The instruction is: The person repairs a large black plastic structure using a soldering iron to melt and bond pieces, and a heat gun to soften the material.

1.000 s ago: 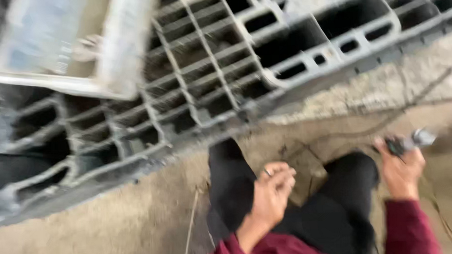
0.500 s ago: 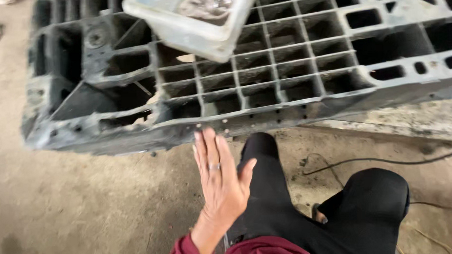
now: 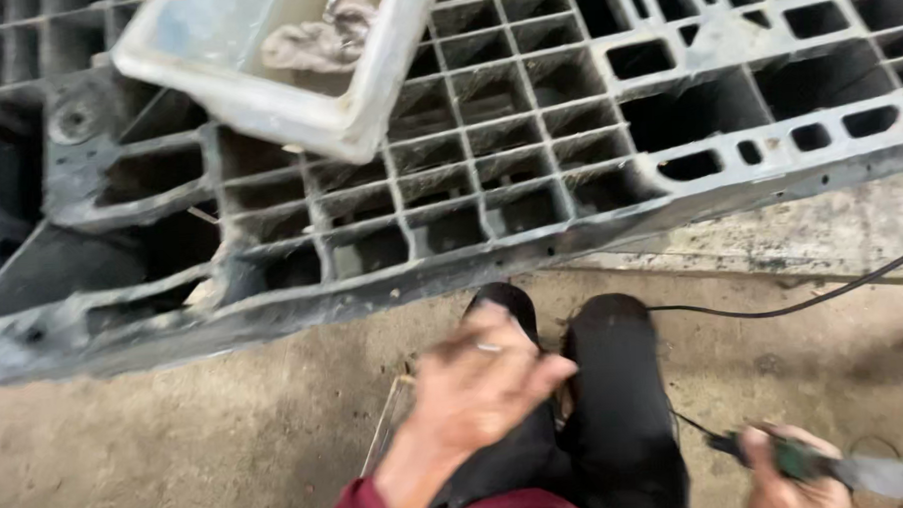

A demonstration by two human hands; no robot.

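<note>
My right hand (image 3: 789, 473) is clamped around a slim tool (image 3: 839, 469) with a dark, greenish handle, low at the right of my view, on the near side of the grey plastic pallet (image 3: 529, 171) and well apart from it. The tool's long axis runs roughly parallel to the pallet's near edge: its dark end points toward my knees (image 3: 606, 379), and a paler, blurred length runs the other way, out past my fist. What kind of tip it has I cannot tell; it is too smeared.

My left hand (image 3: 481, 383) holds nothing. It hangs above my left knee with fingers spread and loosely bent, blurred, a ring showing on one finger. It is the hand nearer the pallet's edge, though not touching it. The two hands are well apart, my black-trousered legs between them.

On the pallet, toward its far left, sits a white plastic tub (image 3: 265, 70) set askew, with a crumpled grey rag (image 3: 314, 38) inside. A black cable (image 3: 803, 302) trails over the concrete floor (image 3: 158, 445) just short of the pallet's near edge, leading off right.
</note>
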